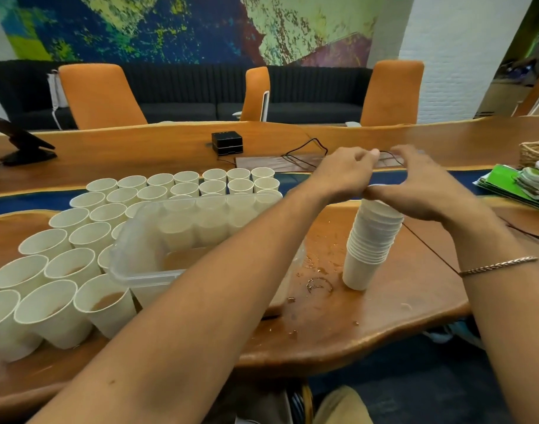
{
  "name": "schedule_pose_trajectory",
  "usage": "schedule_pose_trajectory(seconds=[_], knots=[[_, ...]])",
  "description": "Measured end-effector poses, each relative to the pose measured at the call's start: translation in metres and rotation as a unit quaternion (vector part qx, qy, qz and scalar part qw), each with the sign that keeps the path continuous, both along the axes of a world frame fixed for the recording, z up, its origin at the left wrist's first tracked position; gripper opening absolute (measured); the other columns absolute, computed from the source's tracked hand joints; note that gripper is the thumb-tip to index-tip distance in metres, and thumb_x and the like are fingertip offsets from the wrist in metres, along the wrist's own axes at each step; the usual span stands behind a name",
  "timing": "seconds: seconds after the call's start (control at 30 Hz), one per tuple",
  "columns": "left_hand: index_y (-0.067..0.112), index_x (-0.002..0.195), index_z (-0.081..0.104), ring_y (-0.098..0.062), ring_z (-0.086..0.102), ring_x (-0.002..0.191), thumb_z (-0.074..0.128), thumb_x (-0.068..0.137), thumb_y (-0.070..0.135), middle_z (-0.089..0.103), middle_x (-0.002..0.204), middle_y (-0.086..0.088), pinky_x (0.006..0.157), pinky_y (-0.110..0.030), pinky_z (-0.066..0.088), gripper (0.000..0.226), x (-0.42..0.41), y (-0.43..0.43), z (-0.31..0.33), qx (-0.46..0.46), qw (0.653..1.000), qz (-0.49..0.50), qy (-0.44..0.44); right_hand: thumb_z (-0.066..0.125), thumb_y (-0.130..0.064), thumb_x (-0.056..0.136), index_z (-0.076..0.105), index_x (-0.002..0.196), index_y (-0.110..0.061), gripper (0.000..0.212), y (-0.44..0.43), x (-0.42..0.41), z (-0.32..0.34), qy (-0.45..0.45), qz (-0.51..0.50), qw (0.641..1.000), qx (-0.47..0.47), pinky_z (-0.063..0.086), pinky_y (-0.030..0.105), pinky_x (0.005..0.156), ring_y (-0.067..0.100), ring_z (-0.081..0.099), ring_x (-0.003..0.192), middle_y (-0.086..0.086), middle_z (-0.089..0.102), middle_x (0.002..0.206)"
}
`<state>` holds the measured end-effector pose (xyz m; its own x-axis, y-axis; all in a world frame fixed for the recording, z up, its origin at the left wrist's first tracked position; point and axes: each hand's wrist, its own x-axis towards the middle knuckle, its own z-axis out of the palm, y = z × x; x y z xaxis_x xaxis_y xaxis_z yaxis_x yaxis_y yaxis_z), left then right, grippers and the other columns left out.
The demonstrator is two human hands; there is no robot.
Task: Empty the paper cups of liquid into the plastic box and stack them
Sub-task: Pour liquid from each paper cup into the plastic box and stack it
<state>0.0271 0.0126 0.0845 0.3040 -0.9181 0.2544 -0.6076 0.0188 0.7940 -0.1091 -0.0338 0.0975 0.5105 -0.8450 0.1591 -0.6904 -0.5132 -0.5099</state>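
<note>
A leaning stack of empty paper cups [369,240] stands on the wooden table, right of the clear plastic box [145,252]. Brown liquid lies in the bottom of the box. My left hand [344,174] reaches across the box, and its curled fingers pinch the rim of the top cup of the stack. From the right, my right hand [415,186] lies over the top of the stack with its fingers spread, blurred by motion. Several paper cups [75,264] stand in rows left of and behind the box, some holding brown liquid.
Spilled drops and a wet ring [318,284] mark the table between box and stack. A thin black cable [427,247] runs past the stack. Green papers [513,185] and a woven basket [534,151] sit at the right, a black device [227,142] and orange chairs behind.
</note>
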Motion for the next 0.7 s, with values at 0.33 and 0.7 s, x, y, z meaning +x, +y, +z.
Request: schedule_pose_trajectory(seconds=[0.33,0.7], knots=[[0.014,0.074,0.068,-0.02,0.061,0.076,0.052,0.101,0.032,0.066,0.078,-0.005,0.075,-0.04,0.053,0.037,0.115,0.011,-0.01,0.05,0.987,0.15,-0.034,0.061,-0.032,0.096,0.068,0.113,-0.02,0.022,0.034,0.116,0.01,-0.211,0.094,0.973,0.004,0.054,0.03,0.075,0.015,0.063,0.097,-0.003,0.066,0.104],[0.005,0.113,0.061,-0.028,0.059,0.091,0.067,0.089,0.022,0.064,0.109,-0.009,0.067,-0.034,0.044,0.03,0.218,-0.022,-0.052,0.221,0.929,0.277,-0.108,0.061,-0.024,0.082,0.058,0.102,-0.011,0.024,-0.045,0.221,-0.076,-0.103,-0.077,0.971,0.202,0.06,0.045,0.08,0.029,0.067,0.088,0.01,0.066,0.1]])
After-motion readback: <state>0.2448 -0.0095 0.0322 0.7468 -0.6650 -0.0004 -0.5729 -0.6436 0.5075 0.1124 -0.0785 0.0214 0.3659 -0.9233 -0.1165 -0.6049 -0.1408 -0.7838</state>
